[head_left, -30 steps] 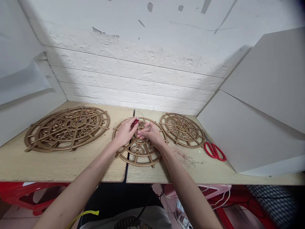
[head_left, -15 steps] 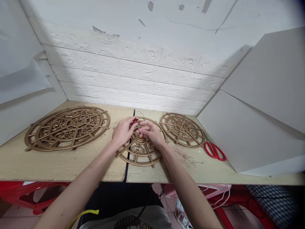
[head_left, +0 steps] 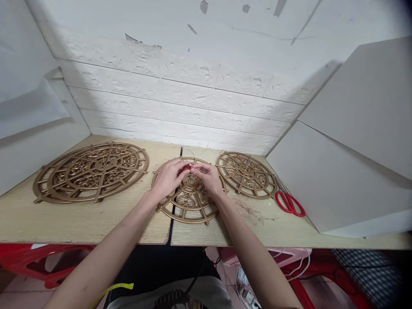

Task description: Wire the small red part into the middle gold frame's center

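Observation:
A round gold openwork disc [head_left: 189, 205] lies flat at the middle of the wooden table [head_left: 80, 223]. Both my hands are above its far half. My left hand [head_left: 167, 177] pinches a small red part [head_left: 184, 168] with thin wires. My right hand [head_left: 207, 177] meets it fingertip to fingertip and pinches the thin wires at the same spot. The disc's centre hub [head_left: 191, 181] shows just below the fingers.
A stack of larger gold discs [head_left: 90, 171] lies at the left, a smaller gold disc [head_left: 246, 174] at the right. Red-handled scissors [head_left: 289, 202] rest beside it. White boards [head_left: 347, 171] lean at the right; a white brick wall stands behind.
My two hands have closed in on each other above the disc's hub, and the right hand's fingers now touch the red part. The discs and scissors have not moved.

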{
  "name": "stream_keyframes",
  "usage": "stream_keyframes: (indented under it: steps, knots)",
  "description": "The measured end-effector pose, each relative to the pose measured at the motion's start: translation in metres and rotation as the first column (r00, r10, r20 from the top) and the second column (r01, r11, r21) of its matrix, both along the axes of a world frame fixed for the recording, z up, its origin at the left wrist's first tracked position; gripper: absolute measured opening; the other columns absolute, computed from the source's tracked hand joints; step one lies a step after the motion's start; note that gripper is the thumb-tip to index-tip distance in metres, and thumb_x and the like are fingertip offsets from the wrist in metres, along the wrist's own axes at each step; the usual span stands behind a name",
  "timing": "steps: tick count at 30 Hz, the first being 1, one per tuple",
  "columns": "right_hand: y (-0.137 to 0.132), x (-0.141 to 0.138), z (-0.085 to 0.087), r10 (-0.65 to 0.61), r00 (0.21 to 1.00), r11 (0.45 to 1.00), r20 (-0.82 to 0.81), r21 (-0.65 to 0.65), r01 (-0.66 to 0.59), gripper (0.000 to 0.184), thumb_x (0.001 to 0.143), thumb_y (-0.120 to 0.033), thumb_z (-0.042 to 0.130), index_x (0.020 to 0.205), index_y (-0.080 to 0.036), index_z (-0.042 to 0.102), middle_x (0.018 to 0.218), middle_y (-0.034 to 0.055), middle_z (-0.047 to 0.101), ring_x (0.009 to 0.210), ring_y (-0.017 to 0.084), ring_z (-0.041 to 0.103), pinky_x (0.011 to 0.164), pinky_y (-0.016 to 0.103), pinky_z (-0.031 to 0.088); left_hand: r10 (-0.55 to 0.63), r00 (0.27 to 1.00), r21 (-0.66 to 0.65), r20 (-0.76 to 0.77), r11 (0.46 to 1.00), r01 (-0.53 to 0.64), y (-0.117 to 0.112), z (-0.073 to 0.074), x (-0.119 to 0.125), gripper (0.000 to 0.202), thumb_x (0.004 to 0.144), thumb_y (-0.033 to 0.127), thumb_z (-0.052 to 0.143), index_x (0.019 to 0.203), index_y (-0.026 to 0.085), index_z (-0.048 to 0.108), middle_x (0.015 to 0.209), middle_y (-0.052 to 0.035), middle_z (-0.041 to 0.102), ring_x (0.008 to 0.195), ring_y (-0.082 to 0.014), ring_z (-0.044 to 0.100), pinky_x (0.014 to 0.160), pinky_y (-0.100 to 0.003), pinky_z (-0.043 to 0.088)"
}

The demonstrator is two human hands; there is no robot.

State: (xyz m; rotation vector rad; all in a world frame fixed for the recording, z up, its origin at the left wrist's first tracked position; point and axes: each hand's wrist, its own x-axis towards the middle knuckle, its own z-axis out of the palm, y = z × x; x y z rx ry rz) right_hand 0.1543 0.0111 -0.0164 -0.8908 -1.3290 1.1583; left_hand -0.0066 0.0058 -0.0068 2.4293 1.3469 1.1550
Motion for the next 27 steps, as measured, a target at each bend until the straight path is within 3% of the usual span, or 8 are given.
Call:
stream_keyframes:
  steps: [14, 27]
  knots:
    - [0.0028, 0.0003, -0.0030, 0.000, 1.000, 0.999, 0.005, 0.033, 0.000, 0.023, 0.061, -0.032, 0.076, 0.078, -0.017, 0.069, 0.080, 0.0041, 0.070, 0.074, 0.017, 0.064, 0.076, 0.031, 0.052, 0.000, 0.999, -0.035, -0.035, 0.999, -0.001, -0.0017, 0.0020, 0.0001, 0.030, 0.088, 0.034, 0.047, 0.108, 0.022, 0.067, 0.098, -0.0061, 0.069, 0.088, -0.0208, 0.063, 0.078, -0.033, 0.049]
    - [0.0004, -0.0001, -0.0011, -0.040, 0.997, 0.997, 0.074, 0.069, 0.035, 0.020, 0.065, -0.031, 0.074, 0.077, -0.017, 0.069, 0.076, 0.0046, 0.070, 0.071, 0.018, 0.064, 0.070, 0.031, 0.053, 0.027, 0.999, -0.058, -0.042, 0.998, -0.029, -0.0020, 0.0003, -0.0001, 0.034, 0.087, 0.039, 0.048, 0.114, 0.027, 0.064, 0.103, -0.0037, 0.071, 0.092, -0.0218, 0.065, 0.082, -0.034, 0.050]
